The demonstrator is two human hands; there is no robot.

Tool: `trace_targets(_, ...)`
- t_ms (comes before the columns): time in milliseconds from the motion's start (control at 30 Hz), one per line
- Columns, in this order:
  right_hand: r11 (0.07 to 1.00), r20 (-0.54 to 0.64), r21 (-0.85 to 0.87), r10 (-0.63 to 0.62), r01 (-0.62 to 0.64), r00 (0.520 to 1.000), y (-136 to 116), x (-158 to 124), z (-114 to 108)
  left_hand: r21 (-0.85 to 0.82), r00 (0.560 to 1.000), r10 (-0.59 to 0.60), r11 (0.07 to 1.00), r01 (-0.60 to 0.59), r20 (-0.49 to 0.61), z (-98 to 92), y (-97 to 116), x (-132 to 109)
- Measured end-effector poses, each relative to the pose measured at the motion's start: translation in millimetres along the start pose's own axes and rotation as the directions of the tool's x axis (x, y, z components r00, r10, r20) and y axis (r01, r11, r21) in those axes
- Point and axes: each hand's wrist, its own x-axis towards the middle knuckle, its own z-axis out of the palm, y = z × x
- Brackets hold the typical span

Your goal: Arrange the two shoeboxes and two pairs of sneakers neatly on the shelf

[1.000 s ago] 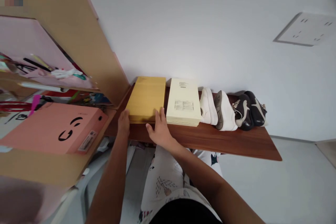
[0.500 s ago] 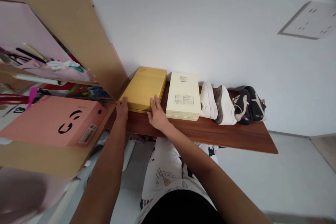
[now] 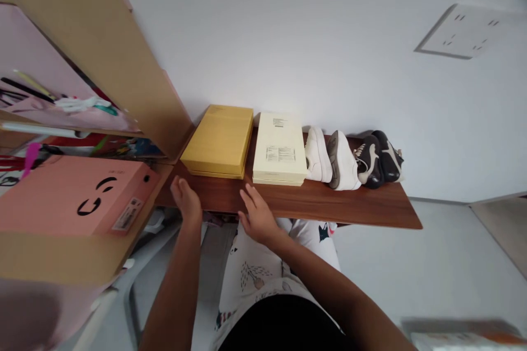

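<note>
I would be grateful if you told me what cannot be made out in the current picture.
All in the head view:
Inside of the yellow box: hidden by its closed top.
Cream box: inside hidden by its closed top; fine print too small to read.
Pink box: far end cut off by the left edge.
Item at lower right: blurred, cut off by the bottom edge.

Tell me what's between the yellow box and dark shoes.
In the head view, a cream box, then two white shoes, lie between the yellow box and the dark shoes.
</note>
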Motion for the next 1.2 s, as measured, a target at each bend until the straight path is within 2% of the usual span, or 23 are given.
trace_targets(33,1.000,0.004,0.014,0.005,-0.005,1.000,8.4,-20.0,-1.6,0.039,1.000,-0.006,0.999,0.006,-0.008,-8.9,-3.8,-23.4)
trace_targets(67,0.999,0.007,0.033,0.011,-0.011,1.000,17.2,-39.6,-3.5,0.104,0.999,-0.034,0.994,0.030,0.043,-17.1,-7.3,-47.8)
trace_targets(100,0.998,0.004,0.055,0.026,-0.026,1.000,25.8,-58.5,-5.5,0.179,0.989,-0.070,0.983,0.046,0.131,-23.8,-10.5,-71.9)
trace_targets(133,0.996,0.017,0.077,0.049,-0.050,0.999,34.0,-76.5,-7.5,0.276,0.959,-0.108,0.961,0.033,0.262,-28.5,-13.0,-94.3)
trace_targets(167,0.991,0.039,0.097,0.093,-0.097,0.995,41.3,-93.4,-9.1,0.366,0.897,-0.162,0.931,0.001,0.411,-30.8,-14.8,-114.0)
trace_targets(233,0.958,0.125,0.110,0.251,-0.265,0.960,52.9,-122.4,-10.6,0.448,0.699,-0.254,0.888,-0.105,0.668,-28.1,-15.8,-142.1)
trace_targets(267,0.926,0.179,0.099,0.343,-0.363,0.922,56.9,-133.8,-10.3,0.447,0.596,-0.272,0.879,-0.165,0.756,-24.0,-15.2,-150.4)
trace_targets(300,0.891,0.228,0.078,0.420,-0.447,0.878,59.8,-142.8,-9.2,0.426,0.510,-0.270,0.878,-0.217,0.817,-19.0,-14.0,-155.2)
trace_targets(367,0.841,0.307,0.031,0.506,-0.540,0.806,62.0,-152.8,-5.7,0.365,0.401,-0.233,0.884,-0.293,0.886,-9.8,-10.1,-158.1)
trace_targets(500,0.826,0.396,0.034,0.506,-0.563,0.766,55.6,-145.0,0.0,0.290,0.258,-0.212,0.903,-0.319,0.943,-9.9,1.6,-152.1)
trace_targets(567,0.821,0.404,0.075,0.493,-0.566,0.770,49.9,-132.2,-1.3,0.305,0.200,-0.260,0.921,-0.242,0.945,-21.3,8.8,-143.8)
trace_targets(600,0.822,0.392,0.095,0.488,-0.562,0.780,46.8,-124.4,-3.1,0.309,0.193,-0.273,0.933,-0.185,0.942,-28.7,12.3,-137.4)
trace_targets(633,0.824,0.371,0.114,0.483,-0.555,0.793,43.5,-115.9,-5.7,0.299,0.211,-0.268,0.946,-0.129,0.940,-36.6,15.6,-129.2)
trace_targets(667,0.829,0.340,0.133,0.477,-0.543,0.811,40.1,-106.4,-8.7,0.274,0.267,-0.244,0.959,-0.080,0.932,-44.2,18.3,-119.3)
trace_targets(700,0.837,0.302,0.150,0.468,-0.527,0.830,36.5,-96.1,-11.9,0.238,0.361,-0.208,0.970,-0.040,0.909,-51.1,20.4,-107.9)
trace_targets(733,0.846,0.260,0.168,0.457,-0.506,0.851,32.4,-84.8,-15.1,0.197,0.477,-0.172,0.980,-0.003,0.862,-56.8,21.8,-95.3)
trace_targets(800,0.864,0.183,0.216,0.421,-0.454,0.888,22.7,-59.8,-20.1,0.105,0.705,-0.129,0.991,0.078,0.697,-63.7,23.0,-68.2)
trace_targets(833,0.867,0.155,0.253,0.402,-0.430,0.902,16.9,-46.1,-21.6,0.053,0.789,-0.126,0.992,0.119,0.601,-64.7,23.3,-54.3)
trace_targets(867,0.863,0.133,0.295,0.387,-0.409,0.912,10.6,-31.9,-22.5,0.002,0.849,-0.130,0.989,0.150,0.511,-64.1,24.0,-40.7)
trace_targets(900,0.856,0.120,0.338,0.373,-0.391,0.920,4.0,-17.1,-22.7,-0.039,0.889,-0.136,0.985,0.170,0.436,-62.2,25.4,-27.6)
trace_targets(967,0.844,0.095,0.393,0.358,-0.366,0.929,-8.9,13.6,-21.8,-0.093,0.930,-0.142,0.979,0.183,0.339,-55.2,30.4,-3.2)
trace_targets(1100,0.865,0.010,0.393,0.335,-0.312,0.942,-24.9,74.1,-18.1,-0.128,0.926,-0.146,0.971,0.201,0.348,-33.8,43.4,36.7)
trace_targets(1200,0.889,-0.045,0.367,0.309,-0.272,0.950,-25.1,109.2,-14.7,-0.111,0.934,-0.065,0.988,0.110,0.352,-15.7,45.9,60.9)
